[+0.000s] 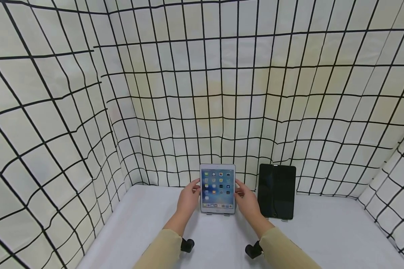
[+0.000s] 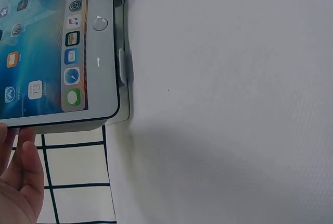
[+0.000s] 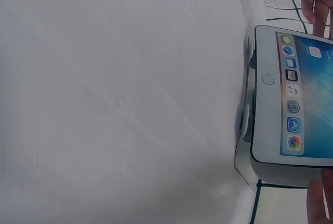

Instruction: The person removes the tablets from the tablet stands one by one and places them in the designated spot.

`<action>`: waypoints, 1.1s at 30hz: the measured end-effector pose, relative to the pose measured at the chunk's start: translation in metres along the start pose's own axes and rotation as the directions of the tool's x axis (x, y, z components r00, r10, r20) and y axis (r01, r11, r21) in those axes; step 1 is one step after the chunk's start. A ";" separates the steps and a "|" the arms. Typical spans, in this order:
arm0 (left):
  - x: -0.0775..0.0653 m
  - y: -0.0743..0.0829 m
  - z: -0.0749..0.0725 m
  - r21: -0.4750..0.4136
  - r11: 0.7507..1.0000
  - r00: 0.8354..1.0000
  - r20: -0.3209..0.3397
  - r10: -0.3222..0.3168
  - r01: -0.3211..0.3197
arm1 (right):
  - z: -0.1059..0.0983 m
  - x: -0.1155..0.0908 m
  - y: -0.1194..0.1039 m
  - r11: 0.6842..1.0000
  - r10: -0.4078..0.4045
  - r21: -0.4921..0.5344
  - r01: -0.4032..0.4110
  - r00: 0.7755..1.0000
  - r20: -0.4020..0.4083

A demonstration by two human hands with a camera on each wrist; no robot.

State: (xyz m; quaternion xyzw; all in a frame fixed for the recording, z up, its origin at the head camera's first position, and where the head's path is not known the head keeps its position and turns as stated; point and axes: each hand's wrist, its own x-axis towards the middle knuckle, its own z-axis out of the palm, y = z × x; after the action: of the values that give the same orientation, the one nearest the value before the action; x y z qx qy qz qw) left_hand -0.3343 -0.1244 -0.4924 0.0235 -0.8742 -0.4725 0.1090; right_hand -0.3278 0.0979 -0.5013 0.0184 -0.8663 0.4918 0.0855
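A white tablet (image 1: 217, 188), its screen lit with rows of app icons, leans upright in a stand (image 2: 123, 67) whose small lips catch its lower edge. My left hand (image 1: 187, 200) holds its left side, fingertips at the edge and partly behind it. On the opposite side my right hand (image 1: 247, 203) holds the right edge, thumb toward the front. In the right wrist view the home button (image 3: 267, 79) and the dock icons face the camera. Most of the stand is hidden behind the tablet.
A second tablet (image 1: 277, 191), black with a dark screen, stands propped to the right, close to my right forearm. Both sit on a white-covered table (image 1: 326, 231). White walls with a black grid net (image 1: 208, 97) rise behind and at the sides.
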 end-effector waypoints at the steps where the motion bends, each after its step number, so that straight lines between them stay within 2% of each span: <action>1: 0.000 0.000 -0.001 -0.003 1.000 1.000 0.002 0.003 -0.003 | 0.000 0.000 0.000 1.000 -0.001 0.003 0.001 1.000 0.000; 7: -0.002 0.004 -0.005 -0.032 0.999 1.000 0.005 0.015 -0.015 | -0.003 -0.001 -0.002 0.999 -0.009 0.031 0.009 1.000 0.000; 13: -0.008 0.008 -0.009 -0.035 0.999 1.000 0.009 -0.010 0.010 | -0.006 -0.004 -0.003 0.999 -0.003 0.055 0.003 1.000 0.014; 17: -0.012 0.008 -0.009 -0.049 0.998 0.999 0.022 -0.028 0.029 | -0.007 -0.008 -0.001 0.996 0.007 0.090 -0.009 1.000 0.028; 24: -0.021 0.004 -0.010 -0.093 0.996 1.000 0.026 -0.013 0.016 | -0.011 -0.017 0.001 0.991 0.018 0.130 -0.025 0.998 0.056; 33: -0.031 0.005 -0.012 -0.117 0.992 0.999 0.037 -0.032 0.036 | -0.012 -0.029 -0.001 0.984 0.056 0.161 -0.070 0.994 0.090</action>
State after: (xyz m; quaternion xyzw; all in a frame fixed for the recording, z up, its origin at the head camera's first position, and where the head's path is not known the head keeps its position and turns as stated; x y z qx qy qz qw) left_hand -0.3016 -0.1274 -0.4873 0.0234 -0.8461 -0.5253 0.0867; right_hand -0.2977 0.1056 -0.4992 0.0188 -0.8258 0.5628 0.0310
